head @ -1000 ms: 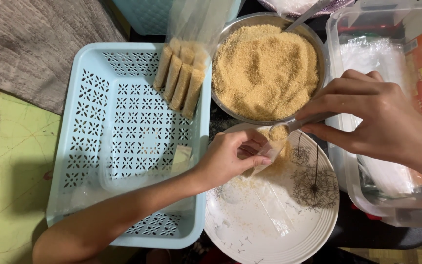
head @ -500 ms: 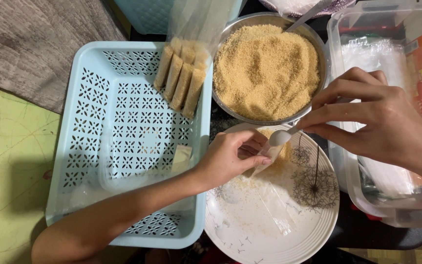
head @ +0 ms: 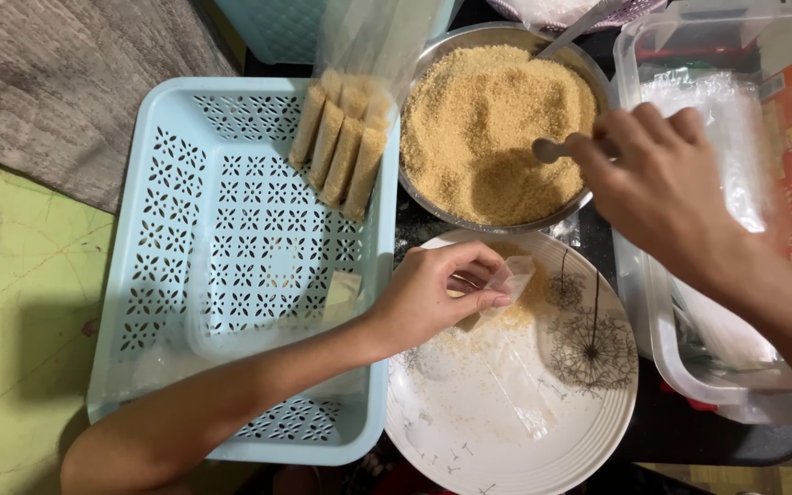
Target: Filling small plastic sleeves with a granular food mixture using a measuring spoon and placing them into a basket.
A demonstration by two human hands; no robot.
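My left hand pinches a small clear plastic pouch with some tan powder in it, resting on a white plate. My right hand grips a small spoon whose bowl hovers over the tan crumbly powder in a metal bowl just above the plate. Several filled narrow pouches lie side by side in the top right corner of a light blue perforated basket.
A clear plastic tub with plastic wrappers and an orange packet stands at the right. One more small pouch lies near the basket's right wall. A grey mat lies at top left, green floor at left.
My right hand has lifted the spoon away from the pouch on the plate and carried it up over the metal bowl. My left hand stays on the pouch.
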